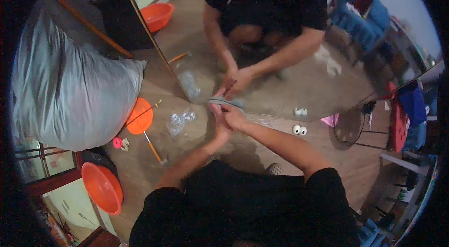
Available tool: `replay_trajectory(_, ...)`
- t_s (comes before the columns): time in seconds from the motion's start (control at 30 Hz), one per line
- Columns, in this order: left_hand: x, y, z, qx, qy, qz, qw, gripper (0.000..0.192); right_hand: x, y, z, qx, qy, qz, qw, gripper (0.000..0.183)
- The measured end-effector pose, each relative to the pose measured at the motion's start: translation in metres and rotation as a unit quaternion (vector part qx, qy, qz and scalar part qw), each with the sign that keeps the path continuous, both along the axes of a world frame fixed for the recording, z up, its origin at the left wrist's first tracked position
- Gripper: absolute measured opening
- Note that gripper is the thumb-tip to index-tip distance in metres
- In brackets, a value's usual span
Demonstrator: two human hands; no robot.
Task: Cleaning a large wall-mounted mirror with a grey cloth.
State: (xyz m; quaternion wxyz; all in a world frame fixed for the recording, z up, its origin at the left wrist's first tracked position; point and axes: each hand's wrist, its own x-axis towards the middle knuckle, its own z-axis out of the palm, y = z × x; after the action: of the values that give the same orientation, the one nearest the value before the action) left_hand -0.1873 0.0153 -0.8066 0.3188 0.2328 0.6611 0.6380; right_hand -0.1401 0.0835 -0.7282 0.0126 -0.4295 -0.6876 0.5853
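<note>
My left hand [222, 125] and my right hand [235, 118] meet at the lower edge of a large mirror [280, 82]. Between their fingers is a thin grey piece [224, 102], seemingly cloth; blur hides its exact kind. My right hand lies partly over the left, so some fingers are hidden. The mirror reflects both hands and forearms. On the floor left of the hands lies crumpled clear plastic [177, 122]. To their right sit two round white pieces with dark centres [299, 130], side by side.
A big grey fabric sack [77, 92] stands at left, beside an orange disc [140, 116] and an orange-handled tool [154, 150]. Below are a pink round item [118, 142] and an orange basin [101, 189]. A red chair [399, 124] stands at right.
</note>
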Motion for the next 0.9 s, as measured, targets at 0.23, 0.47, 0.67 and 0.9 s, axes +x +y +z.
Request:
replay_trajectory(0.23, 0.071, 0.008, -0.007, -0.006, -0.096, -0.219, 0.971, 0.073, 0.091, 0.026, 0.048, -0.060, -0.033, -0.069, 0.995, 0.045)
replay_trajectory(0.47, 0.123, 0.064, 0.045, -0.113, 0.056, -0.506, 0.853, 0.086, 0.204, 0.031, -0.017, -0.054, 0.111, -0.280, 0.952, 0.047)
replay_trajectory(0.67, 0.141, 0.070, 0.122, -0.023, 0.344, -0.525, 0.778, 0.074, 0.206, 0.028, 0.047, -0.194, 0.318, -0.478, 0.795, 0.044)
replay_trajectory(0.9, 0.087, 0.069, 0.120, 0.069, 0.657, -0.432, 0.614, 0.055, 0.162, 0.012, 0.023, -0.207, 0.362, -0.446, 0.792, 0.037)
